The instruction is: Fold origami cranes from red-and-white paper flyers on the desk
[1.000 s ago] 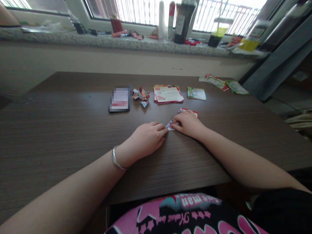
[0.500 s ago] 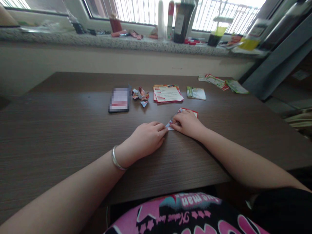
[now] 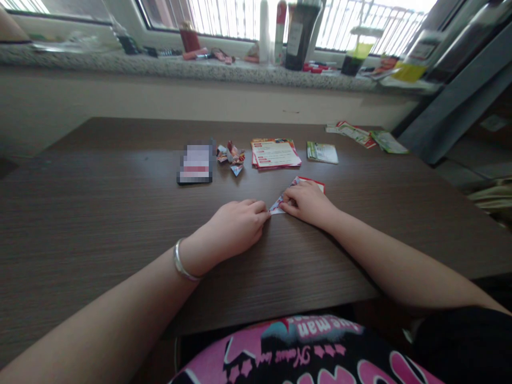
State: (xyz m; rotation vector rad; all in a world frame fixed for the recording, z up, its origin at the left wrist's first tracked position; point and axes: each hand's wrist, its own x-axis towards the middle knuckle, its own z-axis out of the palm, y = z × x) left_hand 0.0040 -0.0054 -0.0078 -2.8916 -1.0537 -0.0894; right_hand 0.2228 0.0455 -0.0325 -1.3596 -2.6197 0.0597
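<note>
A piece of printed paper [image 3: 278, 206] with a red edge lies on the table, one side folded over into a slanted flap. My right hand [image 3: 310, 202] presses on it with curled fingers and hides much of it. At the paper's left point, my left hand [image 3: 244, 224] has its fingers drawn together, the fingertips touching that corner. A silver bangle [image 3: 180, 261] circles the left wrist. Behind the hands sit a crumpled or folded paper piece [image 3: 234, 154], a stack of printed cards [image 3: 276, 153] and a smaller stack of cards [image 3: 322, 153].
A blurred-out phone-like device [image 3: 196, 164] lies on the brown table [image 3: 100, 213], left of the papers. More printed slips [image 3: 356, 133] are at the back right. Bottles and small items stand on the stone windowsill [image 3: 232, 72]; a grey curtain [image 3: 452, 112] hangs at right.
My left hand has slid slightly left along the paper to its pointed corner, baring more of the flap. My right hand stays in place on the paper.
</note>
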